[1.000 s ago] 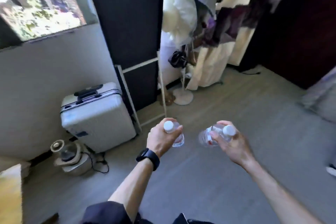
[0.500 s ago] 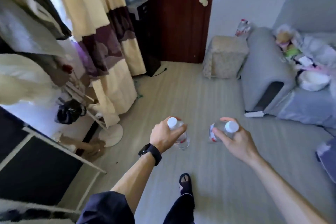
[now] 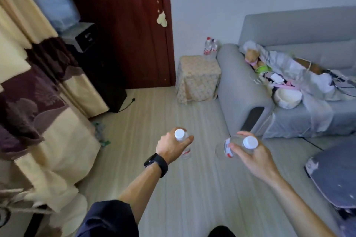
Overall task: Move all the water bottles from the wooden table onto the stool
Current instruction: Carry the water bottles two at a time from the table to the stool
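My left hand [image 3: 170, 147] grips a clear water bottle [image 3: 181, 135] with a white cap, held upright over the floor. My right hand [image 3: 254, 157] holds a second clear water bottle [image 3: 234, 145] with a white cap and a red-and-white label, tilted toward me. Ahead, a cloth-covered stool [image 3: 198, 78] stands between the dark red door and the sofa arm. Some water bottles [image 3: 210, 47] with red labels stand at the stool's far right corner. The wooden table is out of view.
A grey sofa [image 3: 242, 90] piled with clothes and toys fills the right side. Hanging curtains and clothes [image 3: 48, 102] crowd the left. A dark speaker [image 3: 100, 75] stands by the door [image 3: 119, 25]. A dark cushion [image 3: 335, 177] lies at the lower right. Pale floorboards lead to the stool.
The view has swung right from the suitcase and window wall to the door, stool and sofa. The stool is now nearer and more central. Both hands still hold their bottles.
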